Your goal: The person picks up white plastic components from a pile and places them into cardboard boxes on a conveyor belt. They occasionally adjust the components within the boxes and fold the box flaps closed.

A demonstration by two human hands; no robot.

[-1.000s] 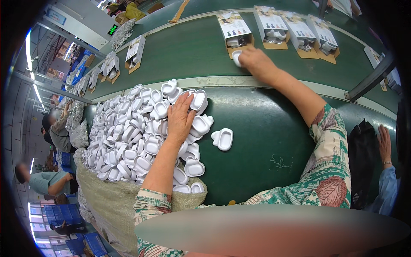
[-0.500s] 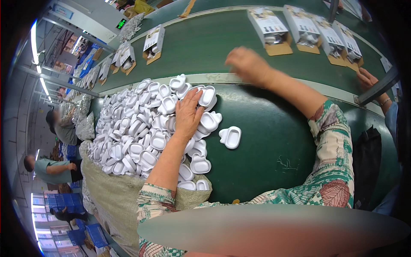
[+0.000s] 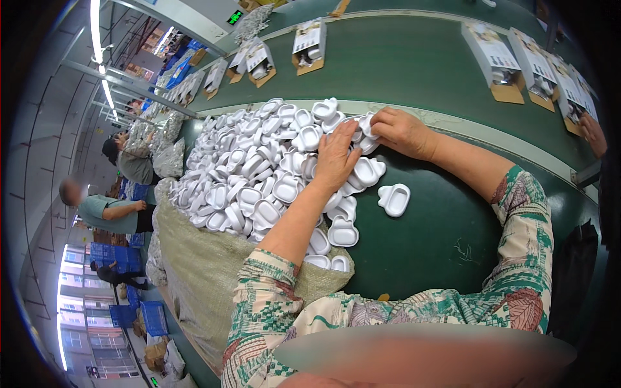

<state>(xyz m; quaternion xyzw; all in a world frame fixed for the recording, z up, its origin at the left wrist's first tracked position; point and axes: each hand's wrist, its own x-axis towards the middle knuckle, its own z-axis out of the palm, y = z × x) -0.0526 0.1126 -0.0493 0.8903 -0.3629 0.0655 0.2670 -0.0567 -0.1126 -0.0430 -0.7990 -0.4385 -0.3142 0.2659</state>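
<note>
A heap of small white plastic dishes (image 3: pixel 249 187), each oval with a wavy rim on one side, spreads over the green table on my left. My left hand (image 3: pixel 336 157) lies on the right side of the heap, fingers stretched out and pointing away from me. Just beyond it, at the heap's far right corner, my right hand (image 3: pixel 407 134) has its fingers curled on the edge of a white dish (image 3: pixel 367 124). Those fingertips partly cover the dish. A single white dish (image 3: pixel 394 200) rests apart on the table, right of the heap.
A woven sack (image 3: pixel 200 252) lies under the heap's near side. Past the table's pale rim, a green conveyor belt (image 3: pixel 401 61) carries open printed boxes (image 3: pixel 495 58). A co-worker's hand (image 3: pixel 592 134) touches a box at far right. Other people stand at left.
My right hand has come down from above the belt's edge onto a dish beside my left hand. My left hand stays on the heap. The whole view has shifted.
</note>
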